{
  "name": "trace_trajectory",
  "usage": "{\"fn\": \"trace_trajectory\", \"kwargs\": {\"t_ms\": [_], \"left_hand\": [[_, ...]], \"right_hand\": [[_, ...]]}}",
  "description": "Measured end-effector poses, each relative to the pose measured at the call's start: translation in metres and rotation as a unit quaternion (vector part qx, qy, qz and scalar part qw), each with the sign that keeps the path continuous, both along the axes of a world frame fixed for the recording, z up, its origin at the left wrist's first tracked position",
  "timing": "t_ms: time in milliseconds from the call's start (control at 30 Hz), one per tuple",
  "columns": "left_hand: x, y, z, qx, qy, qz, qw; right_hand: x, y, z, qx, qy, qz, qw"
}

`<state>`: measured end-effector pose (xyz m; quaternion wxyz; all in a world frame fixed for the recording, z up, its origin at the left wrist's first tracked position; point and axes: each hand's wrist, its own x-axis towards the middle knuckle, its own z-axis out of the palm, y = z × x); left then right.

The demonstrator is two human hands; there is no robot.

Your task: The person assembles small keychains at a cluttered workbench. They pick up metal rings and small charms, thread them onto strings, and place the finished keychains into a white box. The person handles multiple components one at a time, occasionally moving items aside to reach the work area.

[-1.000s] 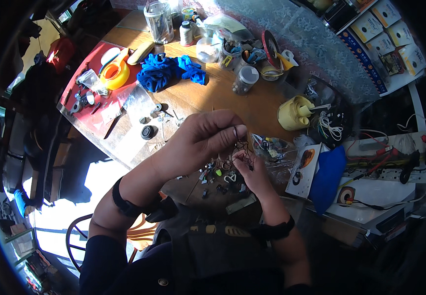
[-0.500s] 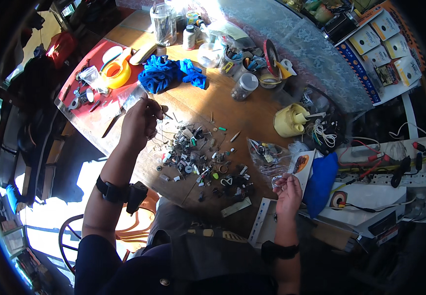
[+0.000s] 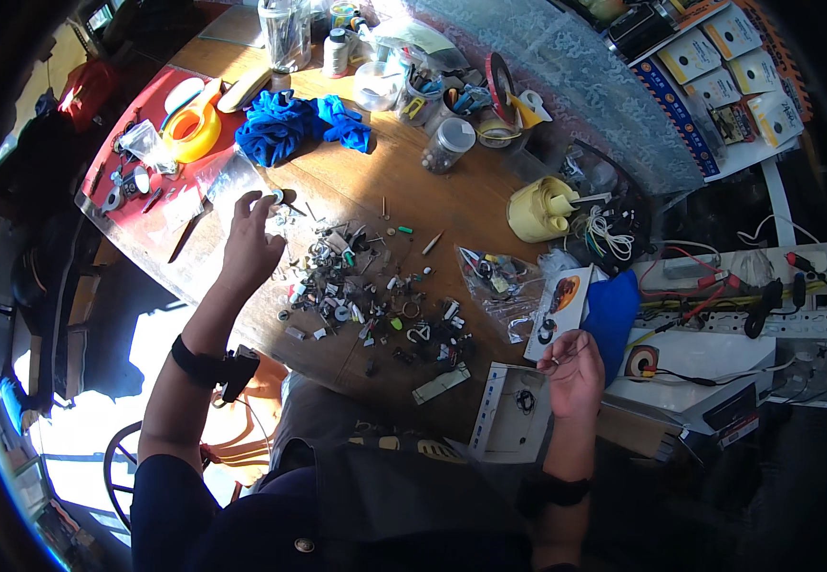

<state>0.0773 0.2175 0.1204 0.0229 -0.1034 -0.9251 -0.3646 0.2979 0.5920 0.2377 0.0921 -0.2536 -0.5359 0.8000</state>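
My left hand hovers at the left of the scattered pile of small parts, its fingers apart and nothing visible in them. Just beyond its fingertips lies a small round piece, beside a clear plastic bag. My right hand is half turned up, thumb and fingers pinched together; what they hold is too small to make out. It is beside a white card with an orange picture. A dark ring-like piece shows on the card's lower part. Below, an open white box has a small dark coil in it.
A clear bag of small parts lies right of the pile. Behind are blue cloth, a yellow tape roll, a lidded jar and a cream pot. Cables and a white carton stand at the right.
My left hand has opened from a closed grip. My right hand has turned further palm up and moved slightly right. The dark ring-like piece now shows on the card. The whole view has shifted.
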Motion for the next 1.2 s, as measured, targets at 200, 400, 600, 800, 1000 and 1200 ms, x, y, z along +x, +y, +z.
{"fn": "trace_trajectory", "kwargs": {"t_ms": [200, 400, 600, 800, 1000, 1200], "left_hand": [[0.067, 0.123, 0.021, 0.210, -0.150, -0.425, 0.867], [0.097, 0.168, 0.008, 0.085, -0.040, -0.506, 0.857], [0.078, 0.150, -0.006, 0.273, -0.337, -0.240, 0.868], [0.080, 0.124, -0.002, 0.329, -0.588, -0.212, 0.708], [0.079, 0.093, 0.002, 0.152, -0.428, -0.455, 0.766], [0.081, 0.071, -0.018, 0.106, -0.527, -0.445, 0.716]], "right_hand": [[-0.016, -0.033, 0.040, 0.022, 0.085, 0.088, 0.992], [-0.013, -0.042, 0.057, 0.110, 0.083, 0.078, 0.987], [0.013, -0.031, 0.048, 0.189, 0.063, -0.042, 0.979], [0.032, -0.030, 0.022, 0.088, 0.034, -0.019, 0.995], [0.035, -0.012, 0.010, 0.121, -0.053, -0.121, 0.984], [0.037, -0.007, 0.007, 0.077, -0.073, -0.170, 0.980]]}}
